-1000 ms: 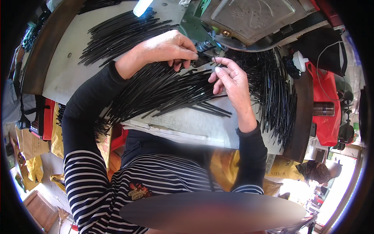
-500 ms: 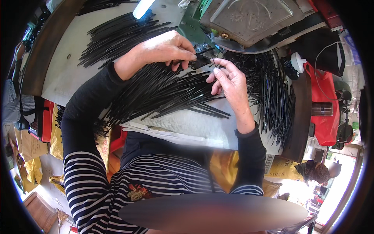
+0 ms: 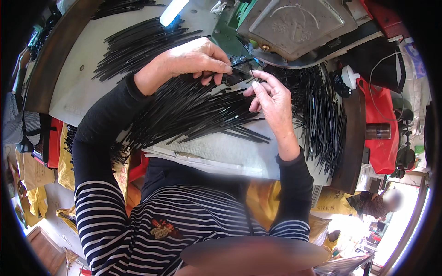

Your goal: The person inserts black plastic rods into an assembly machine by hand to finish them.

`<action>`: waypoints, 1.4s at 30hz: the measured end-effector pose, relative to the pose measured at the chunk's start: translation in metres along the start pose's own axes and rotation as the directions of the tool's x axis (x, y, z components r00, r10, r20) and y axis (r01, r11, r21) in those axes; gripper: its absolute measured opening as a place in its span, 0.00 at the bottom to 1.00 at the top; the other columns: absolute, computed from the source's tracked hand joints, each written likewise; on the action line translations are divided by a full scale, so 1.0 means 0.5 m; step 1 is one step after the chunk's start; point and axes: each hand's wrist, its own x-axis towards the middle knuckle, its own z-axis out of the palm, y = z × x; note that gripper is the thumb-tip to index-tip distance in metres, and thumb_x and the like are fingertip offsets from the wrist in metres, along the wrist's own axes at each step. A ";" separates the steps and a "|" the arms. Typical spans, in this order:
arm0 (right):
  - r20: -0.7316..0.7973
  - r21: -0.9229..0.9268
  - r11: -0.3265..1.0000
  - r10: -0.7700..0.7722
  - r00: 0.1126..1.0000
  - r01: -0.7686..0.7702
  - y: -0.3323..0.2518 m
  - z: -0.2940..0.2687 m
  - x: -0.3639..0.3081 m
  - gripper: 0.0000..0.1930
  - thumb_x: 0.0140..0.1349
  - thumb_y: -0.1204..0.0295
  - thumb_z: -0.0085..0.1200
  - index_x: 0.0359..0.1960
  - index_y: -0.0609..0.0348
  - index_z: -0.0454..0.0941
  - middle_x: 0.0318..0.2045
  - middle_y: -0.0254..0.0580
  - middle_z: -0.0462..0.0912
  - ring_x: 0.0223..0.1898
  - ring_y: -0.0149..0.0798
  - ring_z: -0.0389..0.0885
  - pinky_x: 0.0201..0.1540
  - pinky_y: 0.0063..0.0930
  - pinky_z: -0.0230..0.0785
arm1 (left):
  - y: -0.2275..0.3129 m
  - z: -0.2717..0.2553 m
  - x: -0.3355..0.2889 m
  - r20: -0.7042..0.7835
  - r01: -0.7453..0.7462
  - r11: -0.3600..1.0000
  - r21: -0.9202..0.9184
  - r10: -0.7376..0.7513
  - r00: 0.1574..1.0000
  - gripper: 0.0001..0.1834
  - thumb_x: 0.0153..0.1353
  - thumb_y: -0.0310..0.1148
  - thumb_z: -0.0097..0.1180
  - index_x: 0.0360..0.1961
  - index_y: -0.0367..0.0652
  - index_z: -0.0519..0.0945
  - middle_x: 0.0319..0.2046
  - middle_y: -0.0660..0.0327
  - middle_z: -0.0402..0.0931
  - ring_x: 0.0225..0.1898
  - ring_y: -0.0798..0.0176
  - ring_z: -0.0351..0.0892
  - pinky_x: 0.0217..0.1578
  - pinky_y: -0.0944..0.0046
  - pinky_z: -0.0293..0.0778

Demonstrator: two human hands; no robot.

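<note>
My left hand (image 3: 198,60) is closed in a pinch on a thin black strip (image 3: 242,63), whose end sticks out past the fingertips toward the machine (image 3: 227,32). Facing it, my right hand (image 3: 275,97) pinches a second slim black strip (image 3: 253,76) between thumb and forefinger, its other fingers curled. A small gap separates the two hands. Beneath them a large heap of black strips (image 3: 198,108) is fanned over the worktable (image 3: 221,154). Small metal parts of the machine sit just behind the fingertips, partly hidden by them.
A second bundle of strips (image 3: 142,46) lies back left, and a dense pile (image 3: 324,129) hangs along the right side. The machine's grey metal cover (image 3: 297,25) overhangs at the back right. A lit lamp tube (image 3: 174,13) is above. A red bag (image 3: 382,147) hangs beyond the right edge.
Both hands keep nearly the same place and their pinches. The whole view has shifted slightly, and the strip in my right hand sits at a slightly different angle.
</note>
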 end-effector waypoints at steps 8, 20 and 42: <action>-0.058 -0.115 0.992 -0.066 0.996 0.059 -0.008 0.007 0.008 0.12 0.61 0.77 0.48 0.47 0.64 0.73 0.24 0.40 0.81 0.16 0.24 0.73 0.21 0.17 0.66 | 0.014 -0.008 -0.006 -0.031 -0.020 0.999 0.047 0.021 0.999 0.17 0.58 0.38 0.53 0.36 0.31 0.80 0.19 0.60 0.78 0.14 0.74 0.73 0.13 0.78 0.63; -0.096 -0.202 0.976 -0.100 0.990 0.079 -0.015 0.013 0.012 0.10 0.60 0.78 0.49 0.44 0.63 0.73 0.24 0.40 0.82 0.16 0.26 0.75 0.22 0.19 0.67 | 0.008 -0.014 -0.006 -0.055 -0.038 0.999 0.039 0.040 0.998 0.18 0.58 0.39 0.53 0.37 0.31 0.80 0.20 0.59 0.78 0.14 0.74 0.73 0.13 0.78 0.63; -0.087 -0.279 0.958 -0.090 0.992 0.062 -0.031 0.017 0.019 0.11 0.60 0.77 0.48 0.43 0.64 0.74 0.22 0.40 0.82 0.14 0.25 0.73 0.20 0.20 0.66 | 0.000 -0.012 -0.002 -0.069 -0.051 0.995 0.091 0.057 0.996 0.17 0.58 0.36 0.53 0.39 0.31 0.80 0.19 0.59 0.78 0.14 0.74 0.73 0.12 0.78 0.63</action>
